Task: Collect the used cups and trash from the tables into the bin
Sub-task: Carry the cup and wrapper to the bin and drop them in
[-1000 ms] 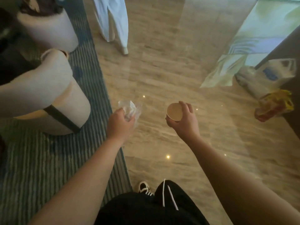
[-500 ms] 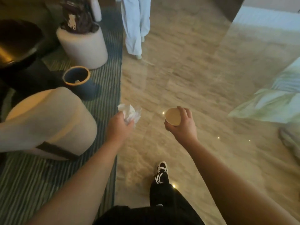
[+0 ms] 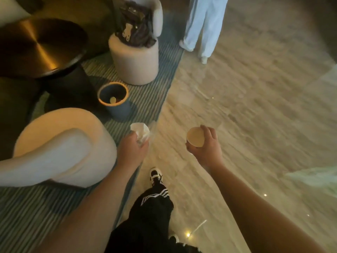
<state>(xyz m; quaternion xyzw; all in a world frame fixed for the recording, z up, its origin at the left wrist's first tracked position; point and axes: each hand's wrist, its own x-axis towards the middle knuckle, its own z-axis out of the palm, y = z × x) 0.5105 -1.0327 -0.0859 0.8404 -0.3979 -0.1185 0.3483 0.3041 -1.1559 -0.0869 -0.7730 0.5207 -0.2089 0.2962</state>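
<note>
Polished stone floor (image 3: 255,106) meets a striped rug (image 3: 149,95), and the round bin (image 3: 113,96) stands on that rug. Left hand (image 3: 131,150) fingers are curled tight around a crumpled white tissue (image 3: 140,131) — held near the bin, on its floor side. Right hand (image 3: 206,147) fingers wrap a paper cup (image 3: 195,136), mouth up — farther from the bin, over bare floor.

Striped rug (image 3: 149,92), glossy stone floor (image 3: 255,106)
</note>
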